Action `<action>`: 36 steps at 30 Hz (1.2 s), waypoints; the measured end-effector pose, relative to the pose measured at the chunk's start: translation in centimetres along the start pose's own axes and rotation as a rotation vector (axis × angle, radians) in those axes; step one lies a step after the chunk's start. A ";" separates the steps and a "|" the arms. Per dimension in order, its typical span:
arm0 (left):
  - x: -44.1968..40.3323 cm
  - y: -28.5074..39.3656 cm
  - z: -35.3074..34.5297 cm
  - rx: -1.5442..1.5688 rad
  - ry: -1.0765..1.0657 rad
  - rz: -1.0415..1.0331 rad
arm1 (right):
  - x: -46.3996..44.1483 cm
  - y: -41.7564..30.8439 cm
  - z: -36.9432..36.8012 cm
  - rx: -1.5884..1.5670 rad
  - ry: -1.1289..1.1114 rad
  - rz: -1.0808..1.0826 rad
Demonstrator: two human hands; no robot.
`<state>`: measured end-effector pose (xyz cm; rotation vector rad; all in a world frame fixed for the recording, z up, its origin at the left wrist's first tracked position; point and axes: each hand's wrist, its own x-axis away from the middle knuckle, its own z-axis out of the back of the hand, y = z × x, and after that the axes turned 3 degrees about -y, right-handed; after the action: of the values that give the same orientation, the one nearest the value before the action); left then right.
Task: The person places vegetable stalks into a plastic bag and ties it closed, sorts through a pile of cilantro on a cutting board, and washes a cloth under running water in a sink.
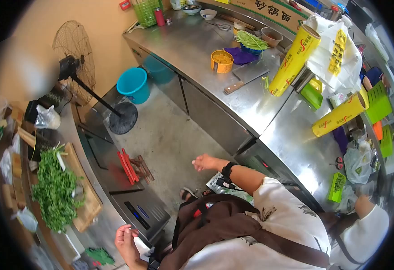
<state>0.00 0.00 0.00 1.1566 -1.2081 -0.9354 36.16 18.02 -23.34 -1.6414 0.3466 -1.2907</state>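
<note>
My right hand (pixel 203 163) hangs over the open floor with its fingers curled in and nothing showing in them. Its wrist wears a black band. At the lower left, my left hand (pixel 126 237) is close to the edge of the left counter, fingers bent together; a small pale spot shows at the fingertips, too small to name. Nearest to it on that counter are a green and red bundle (pixel 99 255) and a wooden cutting board (pixel 86 198) with a heap of leafy greens (pixel 55 191). Below my right hand lie red stool legs (pixel 128 166) on the floor.
A fan (pixel 73 63) and a teal bucket (pixel 134 85) stand on the floor. The steel counter (pixel 197 49) carries a cleaver (pixel 246 80), an orange tin (pixel 221 61), and yellow film rolls (pixel 294 58). Another white sleeve (pixel 368 229) shows at right, person or reflection I cannot tell.
</note>
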 end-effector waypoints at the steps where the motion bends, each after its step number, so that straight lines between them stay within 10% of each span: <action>1: -0.1 0.1 0.2 0.007 0.018 0.022 | 0.2 -0.1 -0.1 -0.129 0.019 0.062; 16: -33.8 3.9 -6.0 -0.060 -0.346 0.202 | 3.4 -11.2 20.5 -0.636 1.065 0.342; 36: -55.8 -0.7 -58.3 -0.504 -1.055 0.409 | -3.1 -12.5 58.2 -1.087 1.474 0.211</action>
<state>49.32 63.01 -10.64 -0.0756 -1.7768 -1.4651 80.83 55.96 -12.34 -0.9405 2.3249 -2.0966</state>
